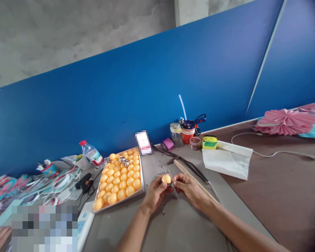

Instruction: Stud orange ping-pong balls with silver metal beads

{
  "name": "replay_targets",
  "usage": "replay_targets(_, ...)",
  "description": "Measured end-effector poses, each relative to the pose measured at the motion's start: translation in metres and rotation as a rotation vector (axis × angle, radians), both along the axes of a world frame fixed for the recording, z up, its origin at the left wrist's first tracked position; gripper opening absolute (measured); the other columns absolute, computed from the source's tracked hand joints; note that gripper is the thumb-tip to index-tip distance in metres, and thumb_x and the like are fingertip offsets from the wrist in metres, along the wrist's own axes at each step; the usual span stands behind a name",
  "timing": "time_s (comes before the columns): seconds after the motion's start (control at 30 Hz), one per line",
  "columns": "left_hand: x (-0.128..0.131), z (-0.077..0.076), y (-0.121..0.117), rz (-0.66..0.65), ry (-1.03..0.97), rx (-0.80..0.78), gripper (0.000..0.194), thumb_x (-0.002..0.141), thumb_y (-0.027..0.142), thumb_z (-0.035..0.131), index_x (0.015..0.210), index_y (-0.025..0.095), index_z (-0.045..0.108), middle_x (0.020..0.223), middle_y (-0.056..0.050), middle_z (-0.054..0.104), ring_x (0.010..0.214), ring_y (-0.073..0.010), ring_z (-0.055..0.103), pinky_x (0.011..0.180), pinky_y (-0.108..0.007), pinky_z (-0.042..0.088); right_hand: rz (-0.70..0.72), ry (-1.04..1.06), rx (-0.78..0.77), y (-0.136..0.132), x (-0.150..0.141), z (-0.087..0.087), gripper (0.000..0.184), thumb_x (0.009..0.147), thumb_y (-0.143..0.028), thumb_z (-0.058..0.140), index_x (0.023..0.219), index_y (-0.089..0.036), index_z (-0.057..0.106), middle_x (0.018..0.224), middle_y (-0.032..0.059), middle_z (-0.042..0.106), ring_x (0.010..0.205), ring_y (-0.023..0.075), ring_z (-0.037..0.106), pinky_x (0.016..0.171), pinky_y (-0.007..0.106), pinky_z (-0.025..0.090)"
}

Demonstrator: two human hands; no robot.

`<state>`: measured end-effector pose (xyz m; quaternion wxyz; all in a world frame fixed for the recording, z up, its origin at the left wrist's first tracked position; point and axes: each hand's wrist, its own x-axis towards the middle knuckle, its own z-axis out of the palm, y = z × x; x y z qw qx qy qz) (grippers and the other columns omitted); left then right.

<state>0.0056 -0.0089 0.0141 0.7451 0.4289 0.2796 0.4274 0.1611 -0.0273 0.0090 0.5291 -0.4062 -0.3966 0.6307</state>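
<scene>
Between the fingers of my left hand (pixel 155 194) is an orange ping-pong ball (pixel 166 179), with something dark and shiny around its lower edge. My right hand (pixel 190 190) has its thumb and index finger pinched together at the ball's right side. Whatever is in that pinch is too small to make out. Just beyond the ball lie several small silver beads (pixel 161 173), and another bead (pixel 163 212) rests on the table nearer to me. To the left, a white tray (pixel 118 202) holds rows of orange balls, with shiny silver pieces (pixel 124 162) on top.
Wooden sticks (pixel 191 176) and dark cables lie right of my hands, near a white paper bag (pixel 227 162). Along the blue partition stand a bottle (pixel 93 154), a jar (pixel 176 134) and a red cup (pixel 188 135). A glue gun (pixel 84 182) lies left; another person's hand (pixel 0 238) shows lower left.
</scene>
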Motion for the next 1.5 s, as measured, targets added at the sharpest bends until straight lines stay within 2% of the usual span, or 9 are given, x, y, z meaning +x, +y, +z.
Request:
replay_targets(0.27, -0.001, -0.002, 0.001, 0.002, 0.044, 0.013, 0.033, 0.069, 0.03, 0.073, 0.097, 0.014, 0.066, 0.086, -0.006, 0.063, 0.069, -0.0148, 0.06, 0.07, -0.028, 0.046, 0.078, 0.076, -0.031, 0.001, 0.003, 0.002, 0.025, 0.061, -0.035, 0.073, 0.068, -0.017, 0.057, 0.059, -0.0034, 0.055, 0.053, 0.0091, 0.046, 0.055, 0.024, 0.034)
replay_targets(0.43, -0.001, -0.001, -0.001, -0.003, 0.035, 0.018, 0.032, 0.07, 0.03, 0.072, 0.097, 0.013, 0.066, 0.086, -0.007, 0.063, 0.069, -0.0142, 0.059, 0.07, -0.027, 0.046, 0.08, 0.069, -0.041, 0.0, 0.003, 0.004, 0.027, 0.06, -0.037, 0.073, 0.068, -0.017, 0.057, 0.059, -0.0035, 0.056, 0.053, 0.0092, 0.046, 0.054, 0.024, 0.034)
replay_targets(0.77, -0.003, -0.002, -0.002, -0.039, 0.064, 0.059, 0.033, 0.072, 0.033, 0.07, 0.099, 0.014, 0.064, 0.089, -0.006, 0.062, 0.072, -0.0162, 0.06, 0.073, -0.031, 0.046, 0.108, 0.117, -0.025, 0.0, 0.003, -0.002, 0.025, 0.064, -0.033, 0.073, 0.069, -0.016, 0.055, 0.058, -0.0033, 0.057, 0.054, 0.0092, 0.048, 0.053, 0.023, 0.034)
replay_targets(1.07, -0.005, -0.001, -0.004, -0.076, 0.119, 0.108, 0.031, 0.075, 0.034, 0.066, 0.1, 0.017, 0.061, 0.09, -0.006, 0.061, 0.077, -0.0203, 0.063, 0.076, -0.037, 0.049, 0.097, 0.058, -0.013, 0.0, 0.002, -0.01, 0.029, 0.065, -0.039, 0.071, 0.072, -0.017, 0.054, 0.06, -0.0027, 0.057, 0.055, 0.011, 0.051, 0.056, 0.025, 0.039)
replay_targets(1.5, -0.011, -0.006, -0.002, -0.064, 0.338, 0.227, 0.039, 0.076, 0.035, 0.065, 0.109, 0.015, 0.057, 0.095, -0.007, 0.06, 0.077, -0.0195, 0.063, 0.075, -0.034, 0.05, 0.096, 0.053, -0.02, -0.002, 0.0, -0.007, 0.03, 0.066, -0.04, 0.068, 0.071, -0.018, 0.047, 0.056, -0.0033, 0.056, 0.052, 0.0113, 0.052, 0.05, 0.024, 0.036)
